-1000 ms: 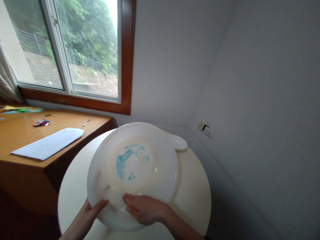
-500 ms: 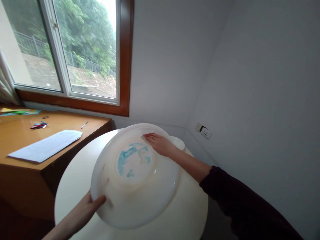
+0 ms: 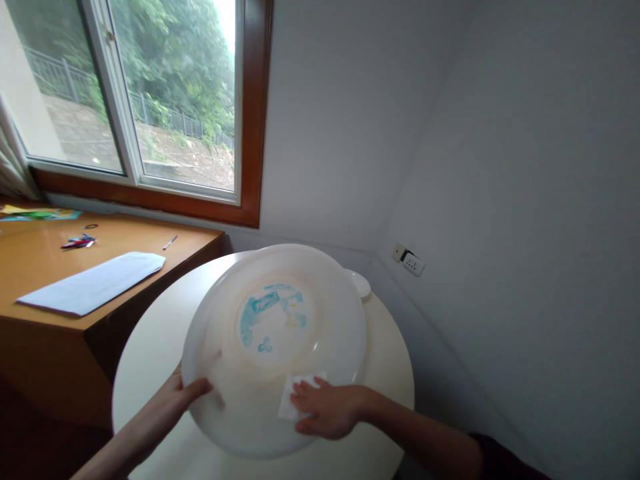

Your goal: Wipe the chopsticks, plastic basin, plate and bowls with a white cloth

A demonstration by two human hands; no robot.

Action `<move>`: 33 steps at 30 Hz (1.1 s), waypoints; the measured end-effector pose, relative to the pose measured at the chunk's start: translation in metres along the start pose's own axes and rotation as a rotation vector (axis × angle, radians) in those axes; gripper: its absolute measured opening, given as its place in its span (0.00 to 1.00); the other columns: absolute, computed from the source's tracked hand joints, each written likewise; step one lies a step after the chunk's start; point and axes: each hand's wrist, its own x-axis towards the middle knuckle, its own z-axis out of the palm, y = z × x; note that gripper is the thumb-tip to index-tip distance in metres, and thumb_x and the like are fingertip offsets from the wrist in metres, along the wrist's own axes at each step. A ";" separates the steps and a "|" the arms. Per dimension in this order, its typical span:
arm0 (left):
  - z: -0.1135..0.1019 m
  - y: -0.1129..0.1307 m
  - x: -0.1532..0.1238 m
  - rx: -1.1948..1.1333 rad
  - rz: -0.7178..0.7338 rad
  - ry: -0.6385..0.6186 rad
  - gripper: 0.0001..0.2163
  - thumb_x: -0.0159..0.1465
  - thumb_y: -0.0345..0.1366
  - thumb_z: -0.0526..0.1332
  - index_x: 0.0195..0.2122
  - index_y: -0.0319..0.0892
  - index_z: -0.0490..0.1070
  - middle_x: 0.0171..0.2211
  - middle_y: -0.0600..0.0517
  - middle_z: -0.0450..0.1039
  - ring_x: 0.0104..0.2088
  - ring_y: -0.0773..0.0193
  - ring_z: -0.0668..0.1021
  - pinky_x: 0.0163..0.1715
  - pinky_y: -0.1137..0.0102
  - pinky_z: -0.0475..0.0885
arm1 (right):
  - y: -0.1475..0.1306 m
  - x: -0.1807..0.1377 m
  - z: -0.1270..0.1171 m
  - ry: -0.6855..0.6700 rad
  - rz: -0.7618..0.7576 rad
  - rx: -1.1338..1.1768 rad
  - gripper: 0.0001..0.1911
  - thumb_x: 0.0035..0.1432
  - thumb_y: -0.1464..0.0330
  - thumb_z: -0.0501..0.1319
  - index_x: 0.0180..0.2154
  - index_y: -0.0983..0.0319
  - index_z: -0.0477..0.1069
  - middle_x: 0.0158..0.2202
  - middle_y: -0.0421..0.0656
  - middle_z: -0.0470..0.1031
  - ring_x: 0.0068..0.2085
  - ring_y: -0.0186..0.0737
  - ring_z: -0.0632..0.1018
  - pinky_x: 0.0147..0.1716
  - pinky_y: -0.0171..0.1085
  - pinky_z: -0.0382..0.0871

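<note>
head view, looking down at a round white counter [image 3: 150,347] set in a room corner. a large white basin [image 3: 280,347], turned so that its underside faces the camera, is held tilted above the counter; a worn blue label [image 3: 270,317] sits in its central circle. the left hand [image 3: 173,400] holds the basin at its lower left rim, thumb lying on the facing surface and the other fingers hidden behind the rim, so the grip is closed on the rim. the right hand [image 3: 327,407] lies flat against the basin's lower right part, fingers together and extended, pressing a small white cloth [image 3: 295,400] against the surface; this grip is a flat press rather than a pinch, the cloth partly covered by the fingers. a dark sleeve [image 3: 500,457] shows at the right forearm near the lower edge. behind the basin, at the far side of the round counter, the edge of a small white dish [image 3: 361,283] is visible, mostly hidden by the basin's rim. to the left stands an orange wooden counter [image 3: 50,333] carrying a white envelope [image 3: 93,283], a pen [image 3: 171,242] and some small coloured items [image 3: 77,242] too small to identify. above it a wood-framed window [image 3: 253,133] shows trees and a fence outside. a wall socket [image 3: 411,261] is mounted low on the grey wall at right.
</note>
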 end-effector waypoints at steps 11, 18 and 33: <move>0.024 0.011 -0.017 -0.170 -0.139 -0.203 0.39 0.50 0.57 0.61 0.58 0.40 0.58 0.40 0.43 0.77 0.34 0.54 0.79 0.31 0.65 0.75 | -0.079 0.074 -0.018 0.180 -0.367 1.265 0.26 0.47 0.81 0.53 0.48 0.59 0.67 0.45 0.40 0.73 0.51 0.39 0.70 0.54 0.40 0.58; 0.025 0.016 -0.024 -0.153 -0.144 -0.161 0.44 0.48 0.56 0.62 0.62 0.38 0.50 0.43 0.40 0.76 0.36 0.49 0.79 0.35 0.59 0.75 | -0.082 0.096 -0.086 0.534 -0.537 1.555 0.22 0.38 0.81 0.50 0.38 0.59 0.61 0.37 0.40 0.71 0.45 0.38 0.73 0.50 0.43 0.65; 0.033 0.021 -0.033 -0.182 -0.158 -0.124 0.49 0.44 0.55 0.65 0.63 0.38 0.46 0.43 0.40 0.76 0.37 0.46 0.79 0.34 0.58 0.75 | -0.028 0.084 -0.116 1.170 -0.555 2.168 0.11 0.36 0.78 0.52 0.26 0.60 0.62 0.22 0.34 0.70 0.28 0.32 0.74 0.35 0.35 0.71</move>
